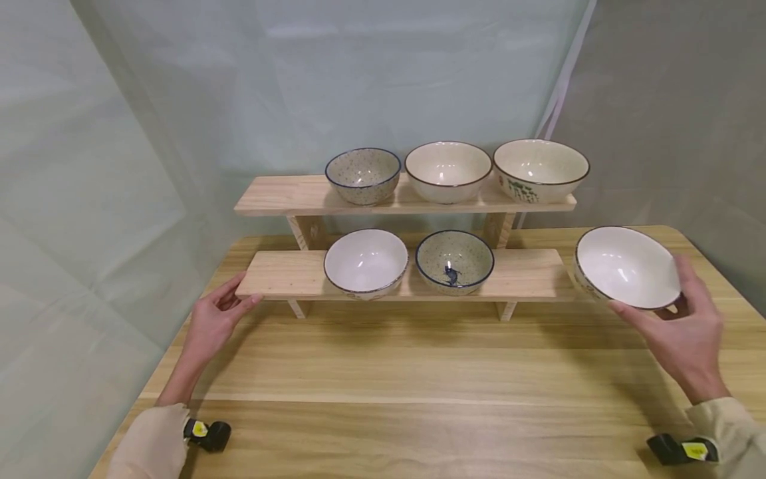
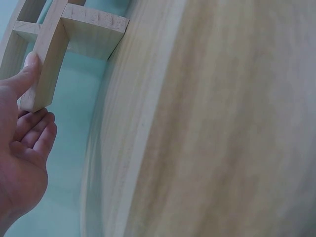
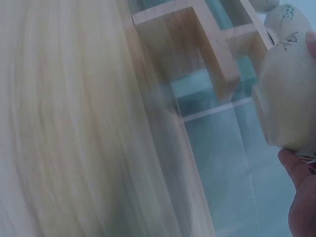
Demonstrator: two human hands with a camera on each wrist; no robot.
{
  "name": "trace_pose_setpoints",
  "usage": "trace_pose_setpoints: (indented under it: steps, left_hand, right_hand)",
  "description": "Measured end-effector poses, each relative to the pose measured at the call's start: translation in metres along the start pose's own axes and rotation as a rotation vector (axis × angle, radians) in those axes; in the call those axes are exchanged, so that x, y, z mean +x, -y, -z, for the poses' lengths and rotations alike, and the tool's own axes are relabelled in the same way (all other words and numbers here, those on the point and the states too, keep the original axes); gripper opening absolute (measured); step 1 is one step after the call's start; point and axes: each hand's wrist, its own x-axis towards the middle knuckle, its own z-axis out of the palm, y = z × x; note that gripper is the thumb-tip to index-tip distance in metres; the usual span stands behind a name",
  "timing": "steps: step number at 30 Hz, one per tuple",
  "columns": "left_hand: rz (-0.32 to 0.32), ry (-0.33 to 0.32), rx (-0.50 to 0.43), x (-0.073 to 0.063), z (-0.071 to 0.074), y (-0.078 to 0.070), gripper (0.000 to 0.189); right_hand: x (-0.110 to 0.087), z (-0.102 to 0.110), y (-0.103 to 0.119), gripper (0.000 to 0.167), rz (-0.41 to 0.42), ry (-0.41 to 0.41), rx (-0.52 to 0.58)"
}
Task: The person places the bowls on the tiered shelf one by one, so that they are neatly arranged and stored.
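My right hand (image 1: 691, 336) holds a white bowl (image 1: 625, 263) with a dark rim, tilted toward me, off the right end of the lower board. Its thumb is at the near rim; the other fingers go behind the bowl. In the right wrist view the bowl's outside (image 3: 289, 98) shows a small dark plant drawing. At the left end of the lower wooden board (image 1: 287, 271), my left hand (image 1: 211, 322) grips the corner, thumb (image 2: 30, 66) on one face, fingers curled by the end. A white bowl (image 1: 366, 261) and a speckled bowl (image 1: 455, 256) with a blue figure stand on that board.
On the upper board (image 1: 281, 193) stand a speckled blue-rimmed bowl (image 1: 363, 173), a cream brown-rimmed bowl (image 1: 449, 169) and another with a green plant print (image 1: 538, 169). The two-tier stand rests on a wooden table (image 1: 383, 392); a pale curtain (image 1: 383, 80) hangs behind.
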Motion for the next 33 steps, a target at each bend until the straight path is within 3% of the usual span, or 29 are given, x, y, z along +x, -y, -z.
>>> trace_pose_setpoints:
  steps: [17, 33]
  left_hand:
    - [-0.014, 0.005, -0.007, 0.002, -0.001, 0.0, 0.069]
    - [-0.01, 0.007, -0.01, 0.002, 0.0, 0.001, 0.069]
  right_hand:
    - [-0.002, -0.014, 0.009, 0.109, -0.014, 0.048, 0.036]
    - [-0.004, -0.031, 0.019, 0.11, 0.032, 0.09, 0.104]
